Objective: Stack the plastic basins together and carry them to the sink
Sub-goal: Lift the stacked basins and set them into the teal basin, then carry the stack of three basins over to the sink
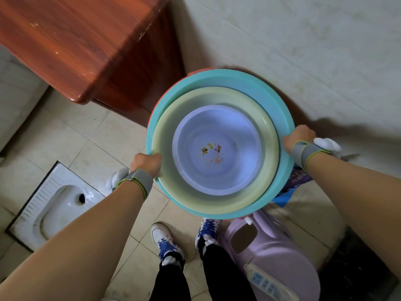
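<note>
Nested plastic basins hang in the air in front of me: a purple basin (217, 148) with small stickers on its bottom sits inside a pale green basin (217, 94), which sits inside a teal basin (249, 79). A red rim (199, 71) of another basin peeks out beneath at the far edge. My left hand (146, 165) grips the stack's rim on the left side. My right hand (298, 137) grips the rim on the right side. Both wrists wear grey straps.
A red-brown wooden cabinet (76, 40) stands at the upper left. A squat toilet (54, 205) is set in the tiled floor at the left. A purple appliance (271, 253) stands by my right foot. A pale wall (303, 40) rises ahead.
</note>
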